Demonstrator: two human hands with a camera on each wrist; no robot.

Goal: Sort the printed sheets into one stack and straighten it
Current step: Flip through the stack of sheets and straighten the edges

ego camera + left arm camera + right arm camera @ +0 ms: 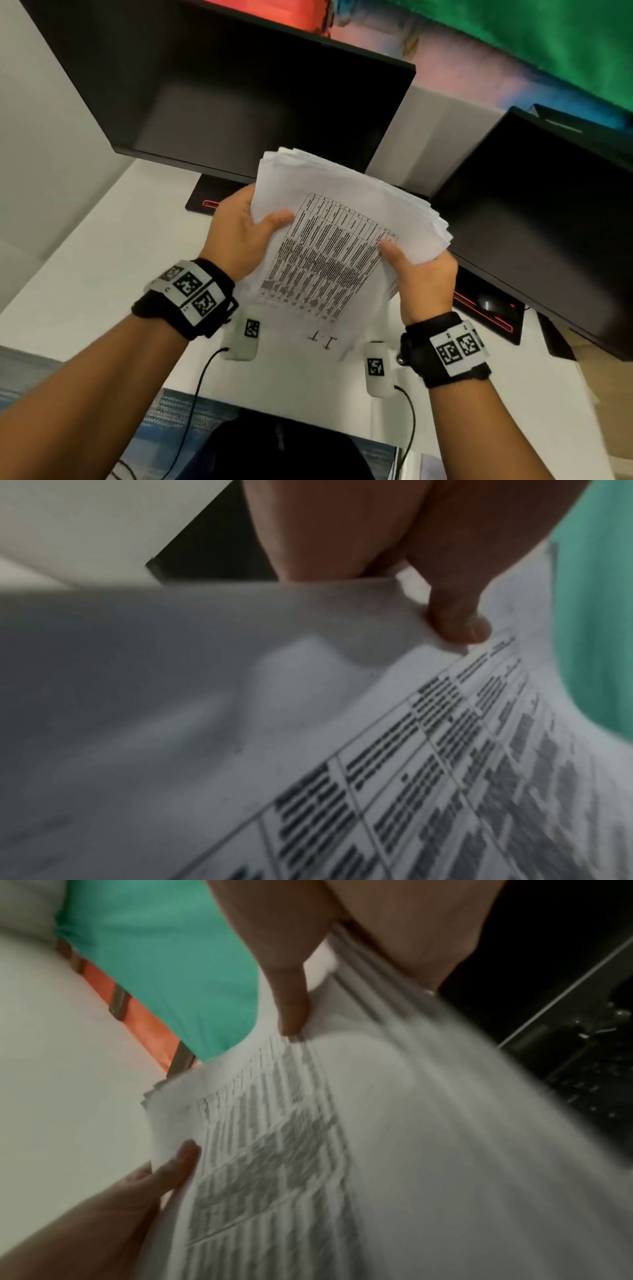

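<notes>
Two bare hands hold one thick stack of printed sheets [342, 246] in the air above a white desk [102, 246]. The left hand [239, 236] grips the stack's edge at 9 o'clock, thumb on the top page and fingers behind. The right hand [424, 277] grips the edge at 4 o'clock the same way. The top sheet shows a printed table and tilts away from the viewer; the far edges of the sheets are fanned and uneven. Behind the stack, a dark monitor [239, 92] stands at 11 o'clock and a second monitor [534, 222] at 3 o'clock. Each wrist wears a black band with square markers
</notes>
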